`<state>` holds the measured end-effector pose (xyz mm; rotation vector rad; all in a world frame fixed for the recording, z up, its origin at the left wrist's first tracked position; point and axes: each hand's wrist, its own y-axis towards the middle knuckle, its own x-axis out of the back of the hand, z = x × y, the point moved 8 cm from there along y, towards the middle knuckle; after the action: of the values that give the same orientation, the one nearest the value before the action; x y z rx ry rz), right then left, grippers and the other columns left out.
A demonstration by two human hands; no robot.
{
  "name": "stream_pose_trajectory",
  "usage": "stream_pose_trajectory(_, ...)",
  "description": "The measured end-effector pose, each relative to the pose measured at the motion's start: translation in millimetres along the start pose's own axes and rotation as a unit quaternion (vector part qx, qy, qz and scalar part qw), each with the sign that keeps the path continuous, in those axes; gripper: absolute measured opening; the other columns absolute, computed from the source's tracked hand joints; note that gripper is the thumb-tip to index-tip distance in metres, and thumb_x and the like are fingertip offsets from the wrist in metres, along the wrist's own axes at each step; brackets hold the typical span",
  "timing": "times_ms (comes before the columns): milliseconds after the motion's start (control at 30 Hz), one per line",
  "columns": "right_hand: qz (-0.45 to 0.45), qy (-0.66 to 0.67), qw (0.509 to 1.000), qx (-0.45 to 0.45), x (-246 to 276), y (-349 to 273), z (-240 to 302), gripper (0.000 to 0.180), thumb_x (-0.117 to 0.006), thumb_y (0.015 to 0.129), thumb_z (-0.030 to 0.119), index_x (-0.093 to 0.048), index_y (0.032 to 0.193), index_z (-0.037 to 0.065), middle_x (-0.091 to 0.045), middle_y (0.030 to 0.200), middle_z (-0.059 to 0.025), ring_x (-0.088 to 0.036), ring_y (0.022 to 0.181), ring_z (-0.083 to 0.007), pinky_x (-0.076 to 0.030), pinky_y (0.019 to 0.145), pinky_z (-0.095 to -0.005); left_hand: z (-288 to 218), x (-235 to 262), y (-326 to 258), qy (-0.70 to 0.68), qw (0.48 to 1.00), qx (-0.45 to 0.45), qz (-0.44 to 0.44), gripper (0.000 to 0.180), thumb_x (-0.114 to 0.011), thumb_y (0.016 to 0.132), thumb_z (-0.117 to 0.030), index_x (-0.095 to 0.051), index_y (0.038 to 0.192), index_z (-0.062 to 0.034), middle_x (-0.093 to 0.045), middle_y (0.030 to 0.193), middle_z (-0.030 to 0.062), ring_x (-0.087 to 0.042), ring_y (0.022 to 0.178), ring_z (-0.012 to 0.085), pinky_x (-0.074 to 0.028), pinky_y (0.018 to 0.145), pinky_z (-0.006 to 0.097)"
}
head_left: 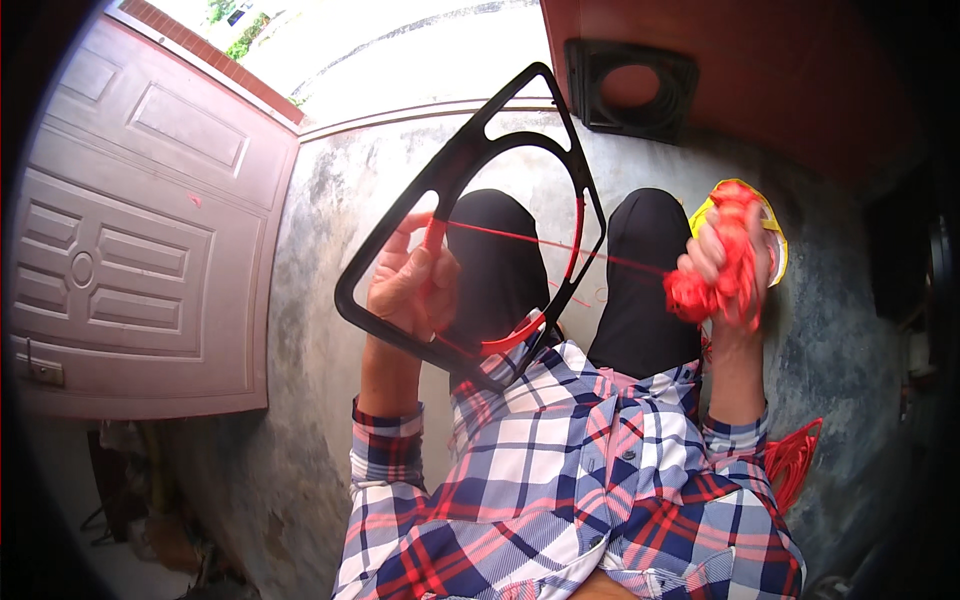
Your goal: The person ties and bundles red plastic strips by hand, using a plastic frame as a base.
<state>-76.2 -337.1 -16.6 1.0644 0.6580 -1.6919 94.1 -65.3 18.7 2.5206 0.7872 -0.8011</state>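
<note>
One black plastic frame (470, 170), roughly triangular with cut-out openings, stood tilted over the person's knees, the left hand (410, 285) closed on its left bar. One red cord (560, 245) ran taut from there to the right hand (725, 265), fisted round one red bundle of cord (715, 290). Farther off lay one black square bracket (630, 90), a panelled door (130, 240) at left.
</note>
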Motion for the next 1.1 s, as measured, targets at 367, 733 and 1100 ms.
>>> stream_pose_trajectory(367, 0.178, -0.621, 0.763, 0.018, -148.0, 13.4, -53.3, 0.044, -0.075, 0.077, 0.017, -0.057, 0.112, -0.003, -0.069, 0.099, -0.0172, -0.069, 0.093, -0.0246, -0.053, 0.084, -0.0328, 36.3, -64.7, 4.1, -0.128, 0.988, 0.02, -0.087, 0.087, -0.042, 0.088, -0.068, -0.043, 0.134, 0.0066, -0.053, 0.131, 0.024, -0.059, 0.113, 0.0306, -0.054, 0.088, 0.04)
stream_pose_trajectory(733, 0.081, 0.077, 0.965, -0.237, -59.4, 29.3, -131.4, 0.041, -0.059, 0.093, 0.033, -0.059, 0.118, 0.0, -0.066, 0.111, -0.0124, -0.064, 0.105, -0.021, -0.051, 0.089, -0.0318, 49.0, -86.2, 0.4, -0.203, 0.972, 0.116, -0.041, 0.048, -0.045, 0.097, -0.025, -0.044, 0.133, 0.0063, -0.058, 0.124, 0.0216, -0.06, 0.112, 0.0276, -0.047, 0.099, 0.038)
stream_pose_trajectory(1100, -0.003, -0.114, 0.993, -0.013, 28.0, 39.3, -98.1, 0.034, -0.056, 0.085, 0.026, -0.066, 0.102, -0.001, -0.067, 0.105, -0.0133, -0.062, 0.105, -0.019, -0.045, 0.097, -0.0355, 30.5, -81.2, 5.4, -0.078, 0.992, 0.081, 0.055, 0.087, -0.045, 0.089, -0.063, -0.035, 0.137, 0.0088, -0.052, 0.084, 0.0149, -0.044, 0.055, 0.0115, -0.035, 0.047, 0.022)
